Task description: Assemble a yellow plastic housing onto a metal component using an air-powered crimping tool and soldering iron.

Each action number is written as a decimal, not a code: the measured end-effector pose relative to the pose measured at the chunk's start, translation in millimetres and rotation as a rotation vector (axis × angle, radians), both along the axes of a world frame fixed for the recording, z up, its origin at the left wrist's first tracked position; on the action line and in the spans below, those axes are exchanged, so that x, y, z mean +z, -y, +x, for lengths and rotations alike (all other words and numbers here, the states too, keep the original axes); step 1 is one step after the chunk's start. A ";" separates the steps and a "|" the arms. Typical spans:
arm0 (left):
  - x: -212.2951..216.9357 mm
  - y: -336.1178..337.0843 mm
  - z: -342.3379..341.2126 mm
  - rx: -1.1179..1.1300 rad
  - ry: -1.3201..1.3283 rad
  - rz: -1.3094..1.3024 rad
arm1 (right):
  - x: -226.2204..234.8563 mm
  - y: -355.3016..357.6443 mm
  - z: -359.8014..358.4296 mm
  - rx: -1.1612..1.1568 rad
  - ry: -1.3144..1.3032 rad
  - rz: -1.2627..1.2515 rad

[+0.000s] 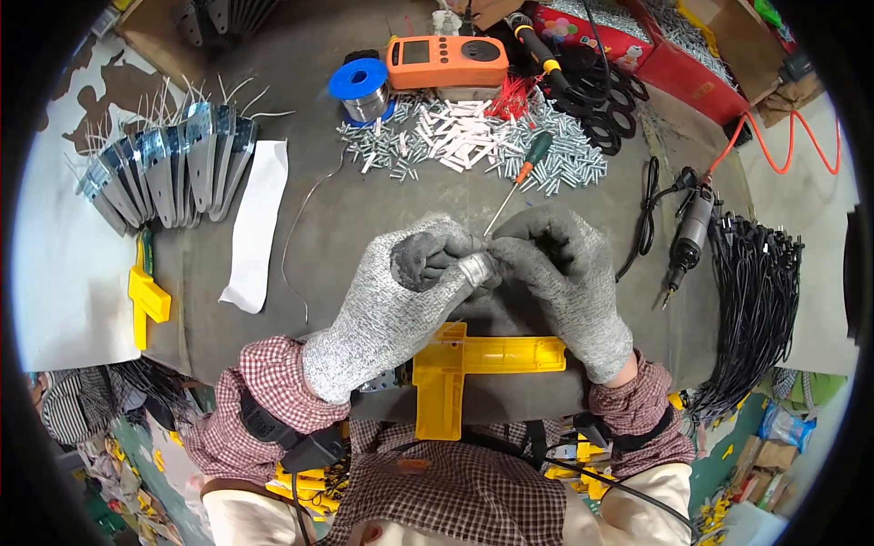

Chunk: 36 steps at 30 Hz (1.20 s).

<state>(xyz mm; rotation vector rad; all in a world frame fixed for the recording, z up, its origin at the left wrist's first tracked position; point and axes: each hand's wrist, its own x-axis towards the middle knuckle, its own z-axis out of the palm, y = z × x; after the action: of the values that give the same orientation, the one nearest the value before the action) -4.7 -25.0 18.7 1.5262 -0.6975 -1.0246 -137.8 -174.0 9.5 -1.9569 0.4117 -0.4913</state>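
Observation:
My left hand and my right hand, both in grey knitted gloves, meet at the middle of the table. Their thumbs and fingertips are pinched together; whatever lies between them is too small or hidden to make out. Just beyond the fingertips a screwdriver with a green and orange handle rests with its tip toward my hands. Below the hands, at the near table edge, lies a yellow plastic casing with an arm reaching right. Farther off, loose screws and small white sleeves form a heap.
Behind the heap stand an orange meter and a blue spool of wire. Metal blades with wires and a white strip are at left. An electric screwdriver and bundled black cables lie at right.

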 end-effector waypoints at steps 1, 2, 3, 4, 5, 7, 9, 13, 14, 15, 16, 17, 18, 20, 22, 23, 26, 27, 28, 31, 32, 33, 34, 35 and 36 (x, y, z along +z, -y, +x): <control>-2.7 -1.5 -0.9 0.005 -0.001 -0.002 | 2.6 -0.6 0.1 0.000 -0.072 0.181; -5.3 -3.0 -2.2 0.020 -0.064 -0.064 | 0.4 -1.4 0.0 0.005 -0.073 0.179; -6.1 -4.6 -3.5 0.035 -0.126 -0.126 | -4.1 -2.1 -0.4 -0.006 -0.072 0.093; -5.9 -6.3 -4.1 0.038 -0.126 -0.127 | -6.9 -3.0 -0.7 -0.018 -0.070 0.010; -5.2 -7.9 -4.8 0.038 -0.100 -0.096 | -6.5 -3.8 -1.3 -0.014 -0.071 0.008; -1.5 -10.5 -6.2 0.039 -0.072 -0.068 | -5.1 -5.5 -2.1 -0.027 -0.096 0.110; 4.5 -12.1 -8.0 0.106 -0.265 -0.041 | -3.5 -9.7 -4.2 -0.045 -0.020 0.251; -2.4 -19.4 -10.8 0.061 -0.249 -0.090 | -6.3 -8.1 -3.7 0.057 -0.058 0.069; -2.2 -21.1 -11.8 0.028 -0.206 -0.092 | -4.5 -8.2 -4.4 0.057 -0.059 0.069; -2.2 -22.3 -12.3 -0.004 -0.163 -0.093 | -1.3 -8.2 -5.4 0.058 -0.075 0.044; -3.3 -23.1 -12.4 -0.002 -0.163 -0.093 | 0.5 -8.2 -6.1 0.059 -0.090 0.019; -5.5 -23.6 -12.3 -0.004 -0.151 -0.121 | -0.5 -8.0 -6.6 0.062 -0.091 0.019; -7.4 -24.4 -12.4 -0.005 -0.138 -0.149 | -2.4 -7.8 -7.0 0.069 -0.082 0.058; -9.1 -25.0 -11.9 -0.009 -0.068 -0.159 | -3.7 -7.6 -7.1 0.075 -0.072 0.094; -9.5 -25.4 -12.3 -0.012 0.002 -0.168 | -3.9 -8.5 -7.9 0.111 -0.039 0.161; -9.2 -25.4 -12.9 -0.025 -0.087 -0.151 | -4.8 -9.0 -7.9 0.112 -0.039 0.160; -12.7 -26.1 -14.6 0.005 -0.098 -0.162 | -6.6 -12.4 -6.3 0.062 -0.056 0.008; -13.9 -26.4 -15.2 0.047 -0.019 -0.192 | -3.5 -14.4 -6.8 0.069 -0.068 0.047; -13.9 -26.6 -16.1 0.049 -0.021 -0.189 | -2.2 -15.9 -7.7 0.075 -0.082 0.086; -13.4 -28.9 -18.5 0.104 0.047 -0.169 | -3.8 -17.6 -8.8 0.077 -0.068 -0.179; -13.7 -31.2 -20.0 0.146 0.044 -0.201 | -1.8 -18.4 -9.1 0.084 -0.067 -0.177; -13.9 -33.7 -21.2 0.187 0.041 -0.232 | 1.8 -19.4 -9.9 0.130 -0.075 -0.229; -14.6 -35.2 -21.7 0.190 0.039 -0.231 | 3.3 -19.3 -11.5 0.172 -0.086 -0.283; -14.9 -37.4 -21.5 0.274 0.134 -0.285 | 1.5 -17.6 -13.6 0.176 -0.088 -0.281; -14.9 -40.5 -21.1 0.357 0.231 -0.339 | -1.3 -15.0 -16.1 0.259 -0.063 -0.248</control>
<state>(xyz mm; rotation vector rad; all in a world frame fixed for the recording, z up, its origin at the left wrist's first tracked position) -25.8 15.5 3.9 1.4134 -0.6861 -0.4410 -153.9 -158.9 8.2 -2.2313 0.1364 -0.3263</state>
